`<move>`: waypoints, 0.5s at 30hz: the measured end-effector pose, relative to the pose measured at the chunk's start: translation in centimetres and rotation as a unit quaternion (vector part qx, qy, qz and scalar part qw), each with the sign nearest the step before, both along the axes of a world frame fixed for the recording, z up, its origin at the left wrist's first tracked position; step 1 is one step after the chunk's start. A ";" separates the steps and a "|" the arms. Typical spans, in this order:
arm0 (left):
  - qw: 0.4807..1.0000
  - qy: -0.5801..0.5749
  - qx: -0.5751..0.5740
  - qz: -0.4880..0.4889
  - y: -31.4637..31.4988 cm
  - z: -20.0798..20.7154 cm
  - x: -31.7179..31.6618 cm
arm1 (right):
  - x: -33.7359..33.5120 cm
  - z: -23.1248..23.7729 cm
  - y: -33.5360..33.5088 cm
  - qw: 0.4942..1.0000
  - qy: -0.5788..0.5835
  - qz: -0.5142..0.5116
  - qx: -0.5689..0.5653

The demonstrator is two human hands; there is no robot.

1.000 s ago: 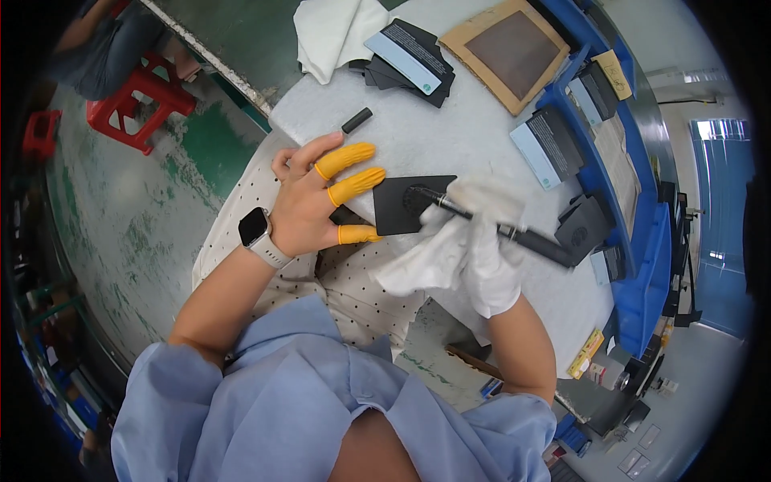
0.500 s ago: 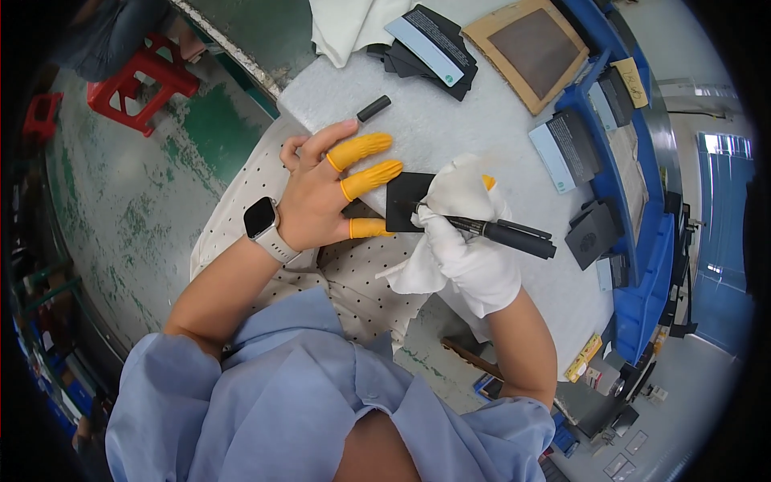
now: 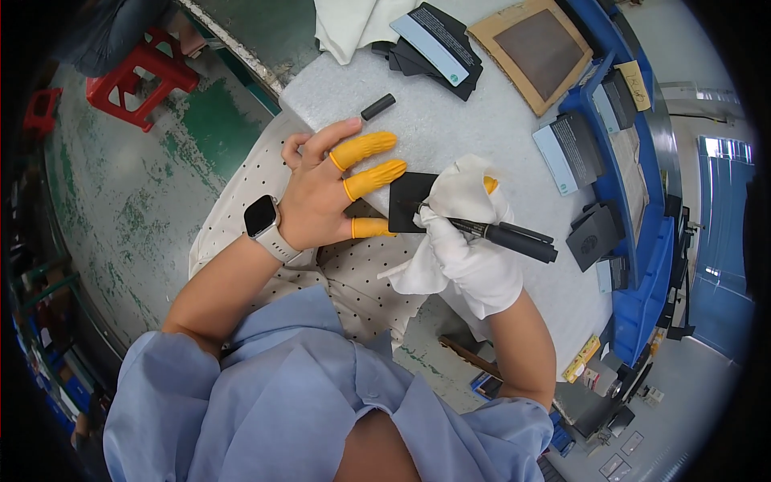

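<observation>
**Braced on one side, covered on the other**

We see the flat black rectangular card (image 3: 406, 201) at the left edge of the white-covered bench (image 3: 554, 297), its right part beneath a white fabric cloth (image 3: 466, 193). The left hand (image 3: 317, 189) touches its left side through yellow rubber finger cots (image 3: 373, 177), spread probably for steadiness; whether the thumb pinches, we cannot tell. The white-gloved right hand (image 3: 475, 265) grasps cloth and slim black marker pen (image 3: 514, 238) together, perhaps so one grip serves both. A black cylindrical cap (image 3: 377, 107) lies just beside the bare index fingertip.
</observation>
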State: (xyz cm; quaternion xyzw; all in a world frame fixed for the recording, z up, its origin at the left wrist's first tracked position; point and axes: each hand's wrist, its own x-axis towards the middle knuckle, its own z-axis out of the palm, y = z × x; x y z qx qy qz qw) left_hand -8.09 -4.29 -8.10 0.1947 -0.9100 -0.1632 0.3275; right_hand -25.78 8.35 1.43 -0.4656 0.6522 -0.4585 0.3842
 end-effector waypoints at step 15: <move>1.000 -0.004 0.003 0.001 0.1 0.1 0.1 | -0.1 -1.4 0.8 0.998 -0.043 -0.033 -0.036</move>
